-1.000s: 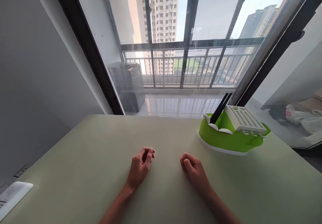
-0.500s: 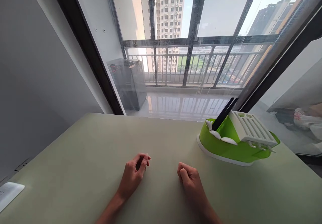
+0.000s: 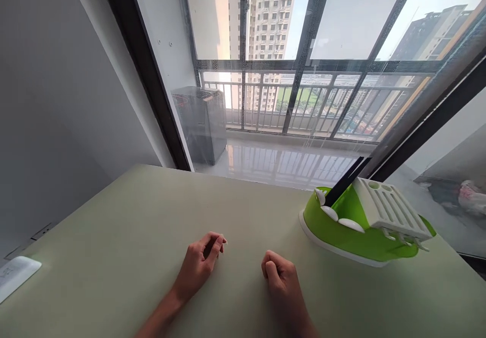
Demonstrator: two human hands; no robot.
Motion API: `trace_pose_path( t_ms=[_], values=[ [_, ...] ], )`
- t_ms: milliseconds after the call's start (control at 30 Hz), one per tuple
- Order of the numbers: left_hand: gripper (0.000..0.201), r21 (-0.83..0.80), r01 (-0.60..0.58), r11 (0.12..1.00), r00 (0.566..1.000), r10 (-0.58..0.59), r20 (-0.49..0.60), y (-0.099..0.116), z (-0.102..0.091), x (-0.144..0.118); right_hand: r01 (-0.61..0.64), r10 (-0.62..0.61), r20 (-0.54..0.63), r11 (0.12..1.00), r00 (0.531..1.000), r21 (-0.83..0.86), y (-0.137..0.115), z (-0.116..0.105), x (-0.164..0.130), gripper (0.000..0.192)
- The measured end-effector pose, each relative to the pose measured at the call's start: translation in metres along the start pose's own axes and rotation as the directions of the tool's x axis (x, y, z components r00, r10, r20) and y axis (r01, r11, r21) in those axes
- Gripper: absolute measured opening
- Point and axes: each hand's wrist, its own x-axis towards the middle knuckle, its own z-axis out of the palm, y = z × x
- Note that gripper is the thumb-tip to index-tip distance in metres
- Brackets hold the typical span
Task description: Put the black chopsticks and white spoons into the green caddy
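- While both forearms come in from the near edge, the pale green table (image 3: 114,237) lies bare around them, with wide free surface to the left and in front of the hands.
- The left hand (image 3: 199,264) rests on the table with the fingers loosely curled, the thumb close to the forefinger; it holds nothing.
- The right hand (image 3: 281,277) rests just beside it, apart from it, closed in a loose fist; nothing is seen inside it.
- At the far left edge lies a flat white device (image 3: 15,275), partly cut by the picture.
- To the right, beyond the right hand and near the far table edge, stands the green holder (image 3: 341,231) on a white base. In it are white rounded pieces (image 3: 351,224), a white slotted rack (image 3: 391,209) on top, and dark sticks (image 3: 347,181) leaning to the upper right.
- Behind the table is the glass window (image 3: 266,34) with a dark frame, then a balcony railing (image 3: 304,100) and a grey box (image 3: 201,123) on the balcony floor.
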Motion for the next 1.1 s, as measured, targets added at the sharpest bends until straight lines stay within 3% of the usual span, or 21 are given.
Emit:
trace_pose_path(
  t_ms=[1100],
  values=[
    [0.042, 0.067, -0.055, 0.996, 0.998, 0.057, -0.021, 0.0048, 0.0012, -0.0004, 0.034, -0.033, 0.007, 0.999, 0.999, -0.036, -0.0012, 0.0013, 0.0017, 0.023]
  ],
)
